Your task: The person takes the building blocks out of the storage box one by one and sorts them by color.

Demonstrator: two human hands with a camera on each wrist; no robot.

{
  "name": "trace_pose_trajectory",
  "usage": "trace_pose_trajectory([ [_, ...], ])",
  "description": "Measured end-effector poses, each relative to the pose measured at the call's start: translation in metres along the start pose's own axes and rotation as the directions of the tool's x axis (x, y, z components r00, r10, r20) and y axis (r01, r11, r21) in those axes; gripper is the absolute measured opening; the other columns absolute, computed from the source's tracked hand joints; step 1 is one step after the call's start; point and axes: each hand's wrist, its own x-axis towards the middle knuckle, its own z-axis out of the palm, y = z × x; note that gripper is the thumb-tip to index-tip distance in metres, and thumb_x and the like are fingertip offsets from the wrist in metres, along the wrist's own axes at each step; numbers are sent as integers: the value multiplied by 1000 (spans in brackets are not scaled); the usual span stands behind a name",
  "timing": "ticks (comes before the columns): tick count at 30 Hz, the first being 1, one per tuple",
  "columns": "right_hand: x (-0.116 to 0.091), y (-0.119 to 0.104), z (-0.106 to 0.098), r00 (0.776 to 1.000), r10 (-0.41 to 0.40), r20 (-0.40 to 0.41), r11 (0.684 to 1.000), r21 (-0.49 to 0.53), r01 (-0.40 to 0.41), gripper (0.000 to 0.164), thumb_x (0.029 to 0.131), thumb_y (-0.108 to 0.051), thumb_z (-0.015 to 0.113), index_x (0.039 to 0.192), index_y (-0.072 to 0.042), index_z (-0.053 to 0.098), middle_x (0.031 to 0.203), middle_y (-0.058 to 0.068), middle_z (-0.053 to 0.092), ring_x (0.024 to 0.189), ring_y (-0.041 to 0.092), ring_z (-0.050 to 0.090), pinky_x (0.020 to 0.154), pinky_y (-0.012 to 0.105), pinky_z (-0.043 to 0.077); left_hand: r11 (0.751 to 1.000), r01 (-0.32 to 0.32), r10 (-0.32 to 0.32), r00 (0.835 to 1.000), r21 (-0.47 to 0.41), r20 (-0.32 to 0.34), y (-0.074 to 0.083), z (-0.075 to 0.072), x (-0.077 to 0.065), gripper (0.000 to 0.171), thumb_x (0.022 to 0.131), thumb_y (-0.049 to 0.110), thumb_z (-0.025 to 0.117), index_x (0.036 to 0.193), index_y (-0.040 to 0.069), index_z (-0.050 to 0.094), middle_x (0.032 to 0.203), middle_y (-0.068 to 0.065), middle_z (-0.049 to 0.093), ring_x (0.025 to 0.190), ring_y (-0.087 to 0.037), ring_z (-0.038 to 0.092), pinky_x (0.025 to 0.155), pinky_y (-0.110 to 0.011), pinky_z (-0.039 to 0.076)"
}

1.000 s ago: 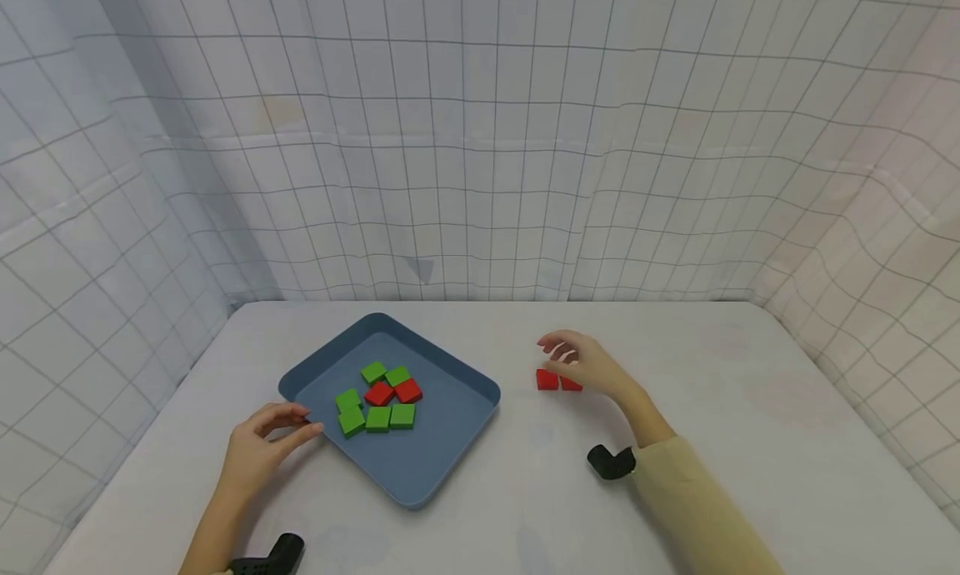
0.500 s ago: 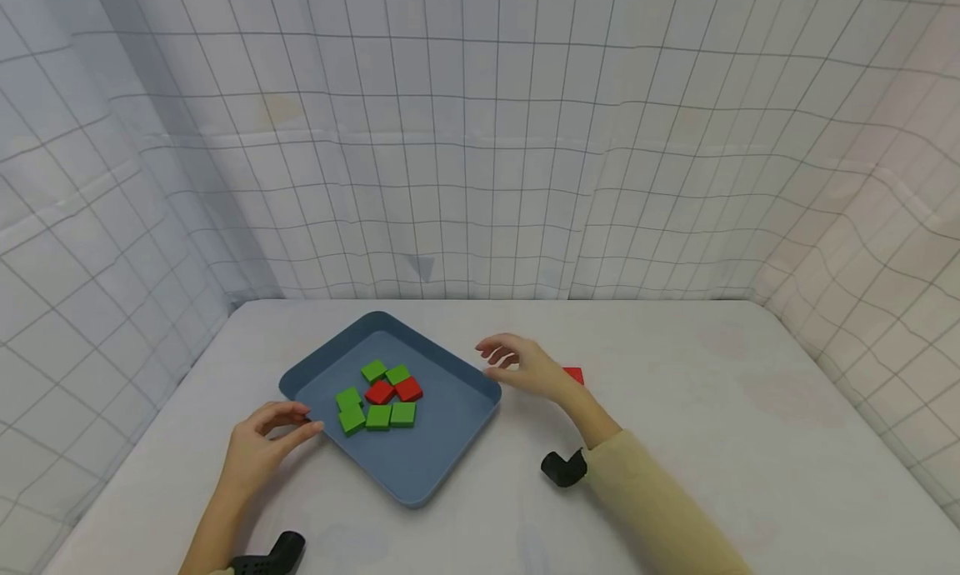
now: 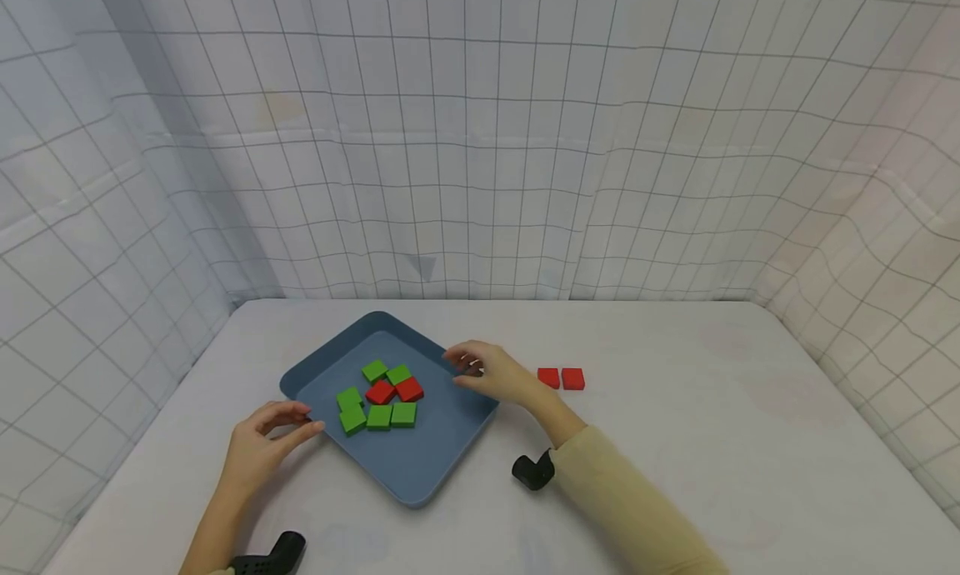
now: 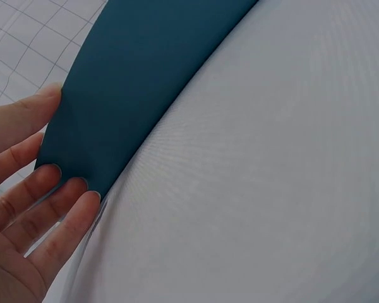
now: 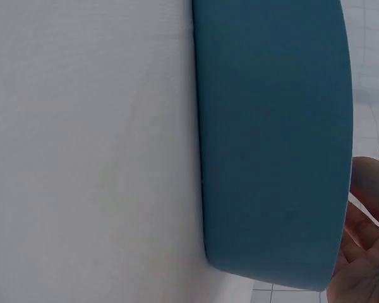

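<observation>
A blue tray [image 3: 446, 446], turned cornerwise, holds several green blocks [image 3: 378, 417] and two red blocks [image 3: 409, 388]. My left hand [image 3: 258, 446] is at its left edge. In the left wrist view, relaxed fingers [image 4: 66, 227] touch the tray's outer wall [image 4: 136, 82], and the thumb lies at the rim. My right hand [image 3: 495, 375] is over the tray's right corner, thumb and fingers apart with no block showing between them. In the right wrist view, the tray wall [image 5: 271, 139] partly hides this hand [image 5: 363, 243].
Two more red blocks [image 3: 573, 379] lie side by side on the white table [image 3: 675, 442], right of the tray. Grid-patterned white curtains [image 3: 525, 183] rise behind and along both sides. Black camera mounts [image 3: 534, 471] sit at the wrists.
My right hand has moved left from above the two red blocks on the table to the tray's right corner, uncovering them. The left hand and the tray have stayed put.
</observation>
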Motion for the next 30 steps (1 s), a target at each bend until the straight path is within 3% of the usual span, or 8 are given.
trace_pose_trajectory([
  [6, 8, -5, 8, 999, 19, 46, 996, -91, -15, 38, 84, -3, 65, 120, 1, 54, 115, 13, 58, 101, 21, 56, 85, 22, 48, 1000, 2, -2, 1000, 8, 2, 2, -1, 0, 29, 75, 11, 76, 98, -1, 64, 86, -4, 62, 77, 3, 56, 72, -8, 45],
  [13, 16, -9, 18, 995, 30, 100, 989, -149, -14, 36, 84, -3, 64, 118, 1, 55, 113, 13, 58, 100, 21, 56, 86, 25, 48, 1000, -3, 3, 1000, -2, 2, 0, -1, 1, 28, 74, 10, 76, 97, -1, 64, 85, 0, 62, 77, 3, 56, 71, -9, 46],
  [20, 23, -14, 27, 986, 90, 140, 988, -141, -70, 35, 85, -3, 63, 119, 0, 55, 115, 11, 57, 103, 22, 56, 86, 23, 48, 1000, -3, 4, 1000, -9, 3, 0, -1, 1, 29, 74, 10, 76, 98, -2, 64, 85, 0, 62, 77, 3, 56, 70, -9, 47],
  [30, 27, -12, 36, 982, 138, 130, 981, -156, -117, 36, 85, -9, 65, 119, -4, 56, 114, 9, 57, 101, 20, 57, 85, 20, 47, 1000, -4, 4, 1000, 1, 1, -1, 0, 0, 28, 74, 10, 76, 97, -1, 64, 86, -3, 62, 77, 4, 56, 71, -8, 46],
])
